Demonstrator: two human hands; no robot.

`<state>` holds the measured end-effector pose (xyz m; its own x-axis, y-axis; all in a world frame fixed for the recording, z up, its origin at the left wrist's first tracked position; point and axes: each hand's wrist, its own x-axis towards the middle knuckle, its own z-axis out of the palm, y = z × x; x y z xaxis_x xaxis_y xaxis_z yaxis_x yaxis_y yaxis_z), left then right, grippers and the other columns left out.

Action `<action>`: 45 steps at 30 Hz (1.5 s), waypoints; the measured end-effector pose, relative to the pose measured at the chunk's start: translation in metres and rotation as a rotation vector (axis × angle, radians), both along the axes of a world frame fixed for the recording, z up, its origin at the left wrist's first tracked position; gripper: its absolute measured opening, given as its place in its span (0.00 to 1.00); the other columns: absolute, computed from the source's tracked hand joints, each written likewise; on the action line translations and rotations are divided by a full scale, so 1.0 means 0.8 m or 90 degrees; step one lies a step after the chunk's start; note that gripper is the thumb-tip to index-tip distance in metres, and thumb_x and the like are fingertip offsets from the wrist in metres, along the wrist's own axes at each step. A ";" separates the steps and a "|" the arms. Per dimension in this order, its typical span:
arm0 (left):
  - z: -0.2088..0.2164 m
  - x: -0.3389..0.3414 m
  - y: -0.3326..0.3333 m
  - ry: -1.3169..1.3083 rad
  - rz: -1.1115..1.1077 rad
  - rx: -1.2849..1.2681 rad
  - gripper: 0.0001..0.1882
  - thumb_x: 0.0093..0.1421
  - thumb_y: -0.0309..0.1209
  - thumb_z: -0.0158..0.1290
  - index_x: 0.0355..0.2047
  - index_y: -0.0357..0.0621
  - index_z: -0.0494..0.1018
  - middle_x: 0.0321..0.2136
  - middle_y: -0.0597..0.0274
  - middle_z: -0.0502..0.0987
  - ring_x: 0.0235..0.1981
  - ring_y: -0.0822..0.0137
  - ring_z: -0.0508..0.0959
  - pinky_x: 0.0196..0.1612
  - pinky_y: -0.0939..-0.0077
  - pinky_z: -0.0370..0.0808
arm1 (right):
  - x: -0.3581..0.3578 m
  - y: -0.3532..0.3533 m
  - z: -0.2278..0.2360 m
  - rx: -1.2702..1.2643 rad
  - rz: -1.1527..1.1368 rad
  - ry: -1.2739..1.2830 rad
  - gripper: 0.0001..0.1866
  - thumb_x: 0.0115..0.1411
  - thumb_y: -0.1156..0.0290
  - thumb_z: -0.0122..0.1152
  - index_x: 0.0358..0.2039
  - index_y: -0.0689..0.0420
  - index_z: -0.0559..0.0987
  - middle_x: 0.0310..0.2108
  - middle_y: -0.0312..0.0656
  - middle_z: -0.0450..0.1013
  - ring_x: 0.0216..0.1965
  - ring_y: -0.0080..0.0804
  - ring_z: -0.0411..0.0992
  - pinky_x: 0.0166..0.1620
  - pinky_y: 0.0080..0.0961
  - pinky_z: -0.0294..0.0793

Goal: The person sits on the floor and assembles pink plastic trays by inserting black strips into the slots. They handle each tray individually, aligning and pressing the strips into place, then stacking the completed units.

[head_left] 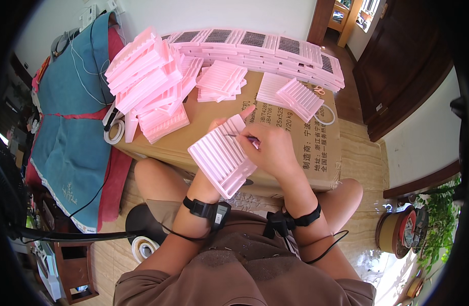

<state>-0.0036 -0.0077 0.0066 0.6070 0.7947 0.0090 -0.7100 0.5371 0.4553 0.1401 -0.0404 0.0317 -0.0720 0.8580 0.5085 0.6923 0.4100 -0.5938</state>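
Head view: tool pinched in right grip may skid toward nine o'clock if tray, clamped in left grip, tilts.

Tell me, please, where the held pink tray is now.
In the head view, the held pink tray is just left of centre, between the left hand behind it and the right hand at its upper right.

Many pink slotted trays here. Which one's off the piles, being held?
The tilted pink slotted tray in the left hand, with the right hand over it gripping a thin dark tool; the other trays sit in piles and rows beyond.
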 end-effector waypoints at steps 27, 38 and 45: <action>-0.007 -0.044 0.037 -0.161 0.022 0.021 0.35 0.71 0.49 0.41 0.73 0.48 0.55 0.37 0.58 0.67 0.40 0.61 0.69 0.49 0.64 0.75 | 0.075 -0.014 0.002 -0.450 0.300 0.087 0.10 0.58 0.64 0.68 0.32 0.59 0.84 0.23 0.42 0.78 0.23 0.31 0.73 0.31 0.28 0.72; 0.036 -0.016 -0.013 0.031 0.029 0.017 0.31 0.74 0.47 0.35 0.72 0.43 0.60 0.41 0.59 0.76 0.42 0.67 0.78 0.50 0.73 0.77 | 0.006 0.007 0.009 -0.044 0.022 0.009 0.07 0.60 0.64 0.66 0.33 0.53 0.82 0.33 0.40 0.81 0.32 0.43 0.80 0.35 0.37 0.78; 0.043 -0.015 -0.021 0.051 0.049 0.033 0.32 0.74 0.47 0.35 0.71 0.43 0.61 0.43 0.58 0.80 0.42 0.67 0.80 0.50 0.75 0.78 | 0.015 0.001 0.012 -0.099 0.079 0.065 0.07 0.59 0.70 0.69 0.37 0.56 0.84 0.34 0.42 0.82 0.31 0.35 0.81 0.32 0.28 0.77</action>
